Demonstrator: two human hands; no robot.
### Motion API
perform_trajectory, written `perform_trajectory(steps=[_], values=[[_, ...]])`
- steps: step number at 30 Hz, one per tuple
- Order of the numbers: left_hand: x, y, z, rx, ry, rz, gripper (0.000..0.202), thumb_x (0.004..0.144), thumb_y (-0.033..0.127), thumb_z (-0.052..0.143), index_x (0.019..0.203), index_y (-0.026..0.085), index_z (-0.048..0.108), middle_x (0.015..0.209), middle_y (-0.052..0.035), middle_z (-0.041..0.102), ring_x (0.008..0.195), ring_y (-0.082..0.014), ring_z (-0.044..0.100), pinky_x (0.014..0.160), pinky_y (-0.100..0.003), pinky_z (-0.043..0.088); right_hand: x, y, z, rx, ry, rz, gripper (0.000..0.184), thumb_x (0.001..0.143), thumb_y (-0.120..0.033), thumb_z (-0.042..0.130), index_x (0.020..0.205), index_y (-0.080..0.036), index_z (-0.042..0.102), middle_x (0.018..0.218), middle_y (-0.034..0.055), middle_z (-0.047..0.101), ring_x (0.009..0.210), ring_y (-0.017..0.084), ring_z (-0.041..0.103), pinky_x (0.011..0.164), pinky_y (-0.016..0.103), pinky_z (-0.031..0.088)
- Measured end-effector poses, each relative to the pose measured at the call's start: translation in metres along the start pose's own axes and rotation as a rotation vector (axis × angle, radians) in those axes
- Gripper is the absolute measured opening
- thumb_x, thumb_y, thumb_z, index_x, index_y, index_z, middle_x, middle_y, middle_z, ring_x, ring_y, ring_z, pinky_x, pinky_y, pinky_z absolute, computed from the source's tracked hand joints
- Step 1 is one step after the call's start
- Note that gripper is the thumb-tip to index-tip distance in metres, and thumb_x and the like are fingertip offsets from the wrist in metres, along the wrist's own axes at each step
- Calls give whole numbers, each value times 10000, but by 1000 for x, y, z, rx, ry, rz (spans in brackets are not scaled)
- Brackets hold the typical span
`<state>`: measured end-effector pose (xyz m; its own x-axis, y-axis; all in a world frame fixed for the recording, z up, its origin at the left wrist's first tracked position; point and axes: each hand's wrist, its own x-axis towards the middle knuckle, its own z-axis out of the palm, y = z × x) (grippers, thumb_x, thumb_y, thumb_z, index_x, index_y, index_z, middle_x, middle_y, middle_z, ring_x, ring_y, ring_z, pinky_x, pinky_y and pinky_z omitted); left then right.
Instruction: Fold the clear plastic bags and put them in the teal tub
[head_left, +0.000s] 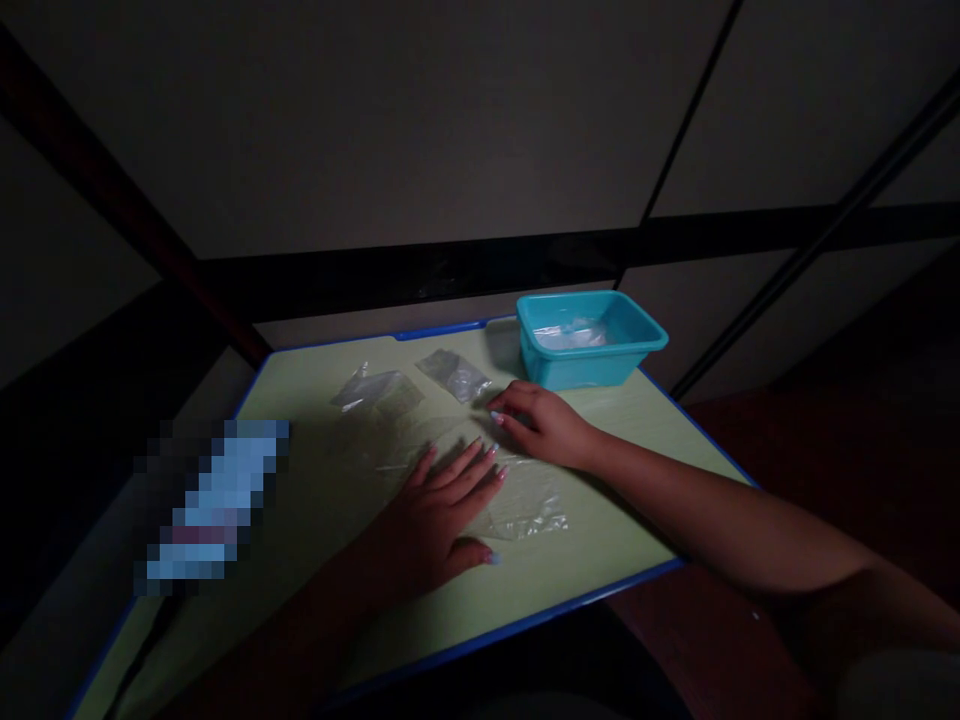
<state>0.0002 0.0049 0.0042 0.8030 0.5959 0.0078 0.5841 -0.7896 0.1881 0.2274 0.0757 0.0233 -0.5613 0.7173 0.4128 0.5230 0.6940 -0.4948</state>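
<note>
A clear plastic bag [531, 505] lies spread on the table in front of me, its edges hard to make out in the dim light. My left hand [446, 505] rests flat on the bag with the fingers stretched out. At its far edge, my right hand [544, 425] has thumb and fingers pinched together, seemingly on the plastic. Beyond my hands are two more pieces of clear plastic: a crumpled one [386, 392] to the left and a folded one [454, 375] close to my right fingertips.
On the far right corner of the pale table [600, 535] stands a turquoise plastic basin [589, 372] with clear plastic [571, 334] inside. A blurred-out bright screen [221, 500] is at the left edge, a dark cable below it. Cabinet panels [420, 130] rise behind the table.
</note>
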Motion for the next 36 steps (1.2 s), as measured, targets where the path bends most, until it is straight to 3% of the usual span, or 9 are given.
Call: perform_trajectory(steps=[6,9,11,15,19,25,29,33,36], values=[[-2,-1,-12,-39,4,-3,670,884,559,471,1462,262,304,1547,-106,263,1434,-305,198,1137,-590,62,-1,-2,0,19,28,-35,189,908,-222,474,994,-124,610,886,111,621,841,213,571,756,335,449],[-8,-2,-28,-119,57,57,516,908,539,442,1385,342,436,1537,-58,309,1421,-313,239,1134,-591,107,-1,0,-2,53,80,-14,187,907,-207,469,1003,-131,612,904,108,631,858,211,580,781,343,456],[-12,-1,-34,-191,18,97,459,914,527,446,1347,377,476,1513,-28,364,1397,-287,308,1144,-560,129,-1,0,-2,75,115,-9,183,902,-205,475,988,-127,617,894,106,634,854,208,586,786,341,458],[-11,0,-30,-231,-126,95,626,876,572,490,1433,326,347,1513,-50,354,1401,-280,299,1147,-569,128,0,-2,-4,86,152,-8,186,891,-206,490,988,-119,623,875,101,634,837,203,588,779,334,461],[-8,1,-19,-195,-147,55,724,870,576,493,1478,269,247,1533,-86,303,1409,-280,282,1143,-554,191,-1,-6,-4,86,177,-19,208,905,-212,470,1011,-112,619,892,106,637,849,203,590,783,334,460],[-16,-2,-26,-219,-50,113,510,859,542,545,1326,342,504,1510,-39,373,1412,-298,271,1148,-558,180,1,-4,-7,208,303,36,203,937,-255,450,946,-159,628,880,69,646,845,175,592,766,306,457],[-19,-6,-37,-324,-93,114,344,876,492,552,1159,320,646,1483,-18,417,1413,-263,276,1153,-516,209,4,3,-7,299,367,101,205,920,-296,483,927,-162,639,874,51,649,805,155,587,727,276,453],[-21,-8,-41,-412,-207,83,310,891,482,530,1140,351,661,1479,8,408,1415,-248,262,1143,-504,249,5,8,-5,331,352,142,221,914,-317,485,924,-164,645,847,40,641,773,148,577,697,267,451],[-25,-10,-38,-420,-216,88,347,923,444,492,1240,346,593,1489,5,389,1413,-227,262,1155,-477,234,5,8,-4,323,350,140,215,914,-309,485,930,-162,642,832,38,637,770,150,573,704,275,450]])
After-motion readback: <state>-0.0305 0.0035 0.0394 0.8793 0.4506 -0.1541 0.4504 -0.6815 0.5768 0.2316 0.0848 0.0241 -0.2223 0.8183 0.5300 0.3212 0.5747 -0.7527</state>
